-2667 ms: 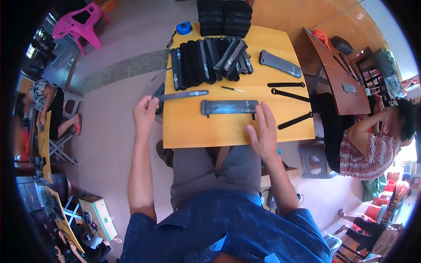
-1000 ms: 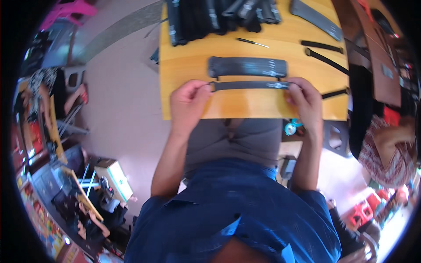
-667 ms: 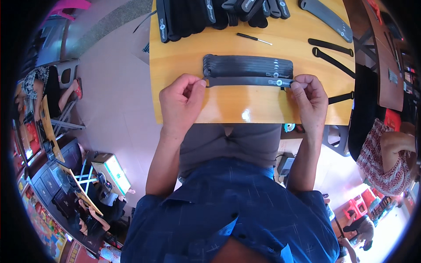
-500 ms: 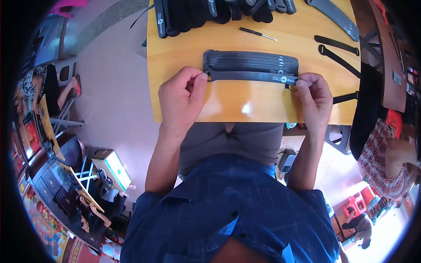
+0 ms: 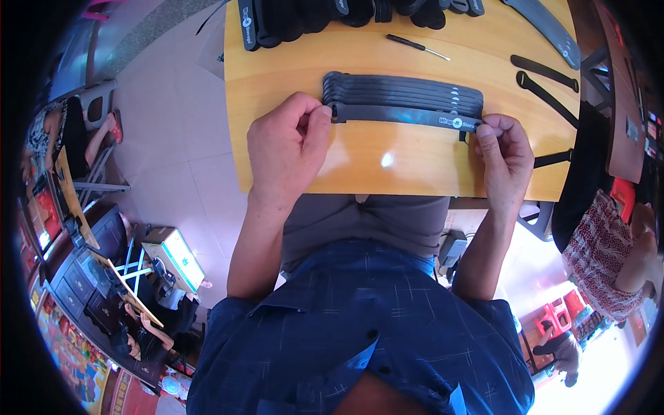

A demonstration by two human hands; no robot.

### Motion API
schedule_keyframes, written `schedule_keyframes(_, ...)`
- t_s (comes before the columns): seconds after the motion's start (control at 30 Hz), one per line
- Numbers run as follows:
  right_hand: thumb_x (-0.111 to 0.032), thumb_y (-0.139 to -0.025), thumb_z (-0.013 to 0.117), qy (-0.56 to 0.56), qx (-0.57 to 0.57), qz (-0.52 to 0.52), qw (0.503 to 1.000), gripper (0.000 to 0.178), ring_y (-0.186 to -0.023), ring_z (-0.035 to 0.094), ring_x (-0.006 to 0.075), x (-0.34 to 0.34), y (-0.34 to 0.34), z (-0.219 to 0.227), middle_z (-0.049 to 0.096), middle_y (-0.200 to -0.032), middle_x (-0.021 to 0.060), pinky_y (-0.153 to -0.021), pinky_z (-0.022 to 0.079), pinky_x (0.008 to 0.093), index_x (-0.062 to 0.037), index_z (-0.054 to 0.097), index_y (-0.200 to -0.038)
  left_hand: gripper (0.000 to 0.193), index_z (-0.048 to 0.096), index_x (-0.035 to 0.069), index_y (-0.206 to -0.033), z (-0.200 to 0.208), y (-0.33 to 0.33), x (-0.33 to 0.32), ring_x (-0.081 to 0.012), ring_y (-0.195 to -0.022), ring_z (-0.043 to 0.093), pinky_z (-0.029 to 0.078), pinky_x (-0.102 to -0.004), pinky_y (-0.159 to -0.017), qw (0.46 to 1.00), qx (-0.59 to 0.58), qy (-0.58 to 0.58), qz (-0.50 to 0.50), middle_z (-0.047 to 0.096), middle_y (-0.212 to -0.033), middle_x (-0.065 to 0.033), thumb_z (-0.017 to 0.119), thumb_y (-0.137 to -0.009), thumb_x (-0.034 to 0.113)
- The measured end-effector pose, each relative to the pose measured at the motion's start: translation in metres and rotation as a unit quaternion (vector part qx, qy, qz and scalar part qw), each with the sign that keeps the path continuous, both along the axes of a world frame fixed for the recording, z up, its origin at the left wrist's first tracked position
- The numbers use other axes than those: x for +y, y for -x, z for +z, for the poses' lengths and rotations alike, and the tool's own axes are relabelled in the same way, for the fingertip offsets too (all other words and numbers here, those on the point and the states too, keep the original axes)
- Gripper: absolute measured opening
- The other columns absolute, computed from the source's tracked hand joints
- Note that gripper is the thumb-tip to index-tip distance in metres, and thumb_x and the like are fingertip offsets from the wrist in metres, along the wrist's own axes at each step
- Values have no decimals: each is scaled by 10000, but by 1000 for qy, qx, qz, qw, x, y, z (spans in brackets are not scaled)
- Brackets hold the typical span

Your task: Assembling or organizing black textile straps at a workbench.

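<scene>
A dark grey fastening strap (image 5: 394, 115) with a slotted end and white print stretches between my two hands. My left hand (image 5: 290, 149) pinches its slotted left end between thumb and forefinger. At the other end, the thumb and fingers of my right hand (image 5: 506, 149) close on the strap's tip. Just beyond lies a stack of similar straps (image 5: 401, 88), overlapped like a fan with their ends lined up; the held strap lies along its near edge. A short dark piece sticks out under the stack near my right fingers.
A pile of black straps (image 5: 297, 21) fills the table's far edge. A small screwdriver (image 5: 406, 42) lies before it. To the right are a wide grey strap (image 5: 546, 31) and several narrow black straps (image 5: 545, 72). People sit at both sides, beyond the wooden table (image 5: 277, 76).
The held strap has moved closer over the stack, covering the print of the strap behind it. Both hands keep their pinch. The whole view has shifted slightly.
</scene>
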State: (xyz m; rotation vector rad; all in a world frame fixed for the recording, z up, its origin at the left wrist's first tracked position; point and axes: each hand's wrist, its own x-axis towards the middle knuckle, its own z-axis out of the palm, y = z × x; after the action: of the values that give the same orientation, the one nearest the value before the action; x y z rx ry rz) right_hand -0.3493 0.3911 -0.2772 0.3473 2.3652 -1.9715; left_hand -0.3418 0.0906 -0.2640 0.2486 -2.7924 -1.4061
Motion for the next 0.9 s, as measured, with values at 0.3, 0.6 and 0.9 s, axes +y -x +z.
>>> schedule_keyframes(0.3, -46, -997, 709, -43, -13, -7, 999, 118, -730, 540, 26, -1, 0, 0, 657, -844, -22, -661, 429, 175, 9, 674, -1096, 117, 661, 38, -837, -1, 2, 0, -223, -557, 654, 492, -323, -559, 1000, -12, 8, -3, 672, -655, -92, 714, -924, 97)
schedule_keyframes(0.6, -55, -998, 712, -55, -10, -9, 998, 115, -739, 559, 29, -1, 0, 0, 674, -855, -11, -680, 453, 180, 8, 680, -1088, 132, 646, 45, -813, 1, 4, 2, -232, -543, 633, 484, -333, -551, 1000, -16, 22, -4, 647, -635, -95, 720, -912, 94)
schedule_keyframes(0.9, -54, -1000, 708, -61, -14, -8, 998, 115, -764, 576, 38, -3, 0, 0, 681, -864, -9, -712, 473, 186, 13, 682, -1089, 132, 649, 47, -815, 0, 4, 1, -231, -535, 620, 481, -334, -548, 1000, -16, 25, 0, 635, -626, -91, 722, -912, 97)
